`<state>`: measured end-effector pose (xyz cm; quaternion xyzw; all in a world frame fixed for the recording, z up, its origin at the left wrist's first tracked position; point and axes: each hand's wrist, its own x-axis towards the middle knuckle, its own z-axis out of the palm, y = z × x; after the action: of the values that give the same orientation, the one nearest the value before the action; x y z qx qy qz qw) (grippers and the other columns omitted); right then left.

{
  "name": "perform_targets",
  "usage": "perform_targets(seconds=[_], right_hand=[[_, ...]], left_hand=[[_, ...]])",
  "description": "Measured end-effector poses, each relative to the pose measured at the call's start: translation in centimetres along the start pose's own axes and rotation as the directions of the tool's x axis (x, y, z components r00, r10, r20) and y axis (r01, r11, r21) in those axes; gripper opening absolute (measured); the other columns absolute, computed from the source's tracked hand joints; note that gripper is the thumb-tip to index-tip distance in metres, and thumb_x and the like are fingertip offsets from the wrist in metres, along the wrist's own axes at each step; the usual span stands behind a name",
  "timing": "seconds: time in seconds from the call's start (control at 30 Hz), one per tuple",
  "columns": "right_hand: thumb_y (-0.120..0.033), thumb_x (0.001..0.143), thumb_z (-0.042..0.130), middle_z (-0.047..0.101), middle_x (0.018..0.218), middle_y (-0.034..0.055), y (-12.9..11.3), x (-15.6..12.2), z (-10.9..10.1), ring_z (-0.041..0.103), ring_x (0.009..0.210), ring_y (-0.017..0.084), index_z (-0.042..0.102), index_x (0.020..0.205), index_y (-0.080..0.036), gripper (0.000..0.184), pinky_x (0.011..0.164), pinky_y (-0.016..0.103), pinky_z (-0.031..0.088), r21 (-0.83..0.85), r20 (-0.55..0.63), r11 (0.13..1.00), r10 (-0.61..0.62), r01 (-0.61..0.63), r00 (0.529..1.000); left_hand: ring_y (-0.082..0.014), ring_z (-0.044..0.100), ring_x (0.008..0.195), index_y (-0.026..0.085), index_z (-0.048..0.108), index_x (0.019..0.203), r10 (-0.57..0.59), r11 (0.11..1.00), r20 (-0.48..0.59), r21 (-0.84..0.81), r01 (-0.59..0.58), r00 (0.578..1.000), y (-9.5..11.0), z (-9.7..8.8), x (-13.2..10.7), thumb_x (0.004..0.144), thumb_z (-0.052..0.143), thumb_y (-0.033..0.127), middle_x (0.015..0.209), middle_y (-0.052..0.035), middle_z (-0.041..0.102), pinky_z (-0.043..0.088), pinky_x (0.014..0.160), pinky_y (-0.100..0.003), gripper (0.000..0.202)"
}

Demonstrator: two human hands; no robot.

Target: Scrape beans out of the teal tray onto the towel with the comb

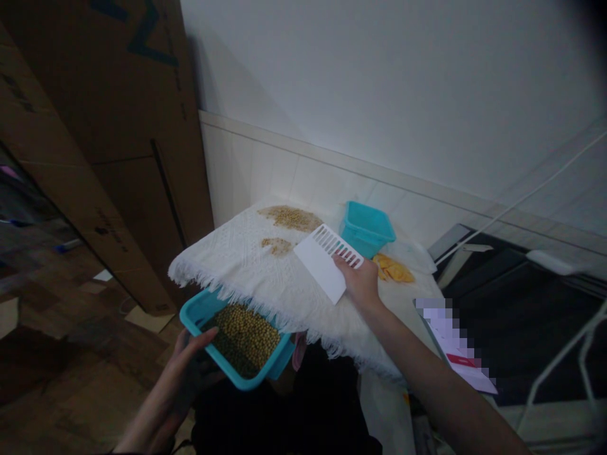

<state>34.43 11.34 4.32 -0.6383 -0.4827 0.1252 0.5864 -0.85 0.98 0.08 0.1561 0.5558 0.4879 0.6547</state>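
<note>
My left hand (192, 357) grips the near left rim of a turquoise plastic tub (246, 382), with the thumb over the edge. Yellowish soybeans (249, 332) and a darker patch of small green grains fill its bottom. The tub is just below the fringed edge of a white cloth (227, 253) on the table. Above the cloth, my right hand (359, 278) is closed on a flat white scraper (322, 268) with a row of slots along one edge. Left of the scraper, a larger pile of soybeans (291, 217) and a smaller one (277, 245) lie on the cloth.
A second turquoise tub (367, 227) stands at the table's back by the wall. Beside it lies a yellow packet (394, 268). Tall cardboard boxes (128, 158) rise at the left. At the right are a paper sheet (455, 344) and a white metal rack (559, 379).
</note>
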Motion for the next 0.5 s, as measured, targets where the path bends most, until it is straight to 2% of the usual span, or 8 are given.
perform_targets(seconds=[0.1,0.23,0.37,0.5], right_hand=[[-0.058,0.072,0.079,0.088,0.088,0.0142,0.4,0.6,0.0,0.082,0.081,0.034,0.084,0.085,-0.018,0.042,0.077,0.044,0.061,-0.015,-0.003,1.0,-0.024,0.024,1.0],[-0.056,0.074,0.079,0.089,0.092,0.0156,0.8,1.4,0.0,0.083,0.086,0.035,0.084,0.088,-0.018,0.041,0.084,0.047,0.063,-0.029,-0.01,0.998,-0.064,0.064,0.998],[-0.051,0.075,0.082,0.089,0.097,0.0171,1.2,2.5,-0.2,0.083,0.089,0.036,0.084,0.092,-0.017,0.038,0.086,0.049,0.065,-0.012,-0.036,0.998,-0.057,0.056,0.998],[-0.047,0.079,0.078,0.088,0.092,0.0156,0.9,2.9,-0.2,0.082,0.086,0.035,0.083,0.09,-0.017,0.032,0.086,0.049,0.064,-0.08,-0.07,0.993,-0.088,0.082,0.994]], left_hand=[[-0.0348,0.086,0.103,0.032,0.064,0.134,0.002,1.0,0.0,0.011,-0.002,1.0,-0.2,-0.1,0.2,0.075,0.101,0.025,0.118,-0.0081,0.081,0.072,0.091,-0.055,0.07],[-0.032,0.085,0.093,0.033,0.063,0.133,0.018,0.999,-0.025,0.046,-0.017,1.0,-0.6,-0.1,0.6,0.084,0.095,0.03,0.104,-0.003,0.074,0.074,0.087,-0.054,0.059],[-0.0292,0.084,0.091,0.034,0.062,0.139,0.012,0.999,-0.049,0.047,-0.01,0.999,-0.7,0.0,0.7,0.09,0.09,0.029,0.113,-0.0051,0.076,0.074,0.086,-0.053,0.056],[-0.0293,0.085,0.09,0.035,0.061,0.143,0.009,1.0,-0.057,0.031,-0.007,0.998,-0.8,0.0,0.8,0.085,0.091,0.026,0.121,-0.0078,0.079,0.073,0.087,-0.053,0.065]])
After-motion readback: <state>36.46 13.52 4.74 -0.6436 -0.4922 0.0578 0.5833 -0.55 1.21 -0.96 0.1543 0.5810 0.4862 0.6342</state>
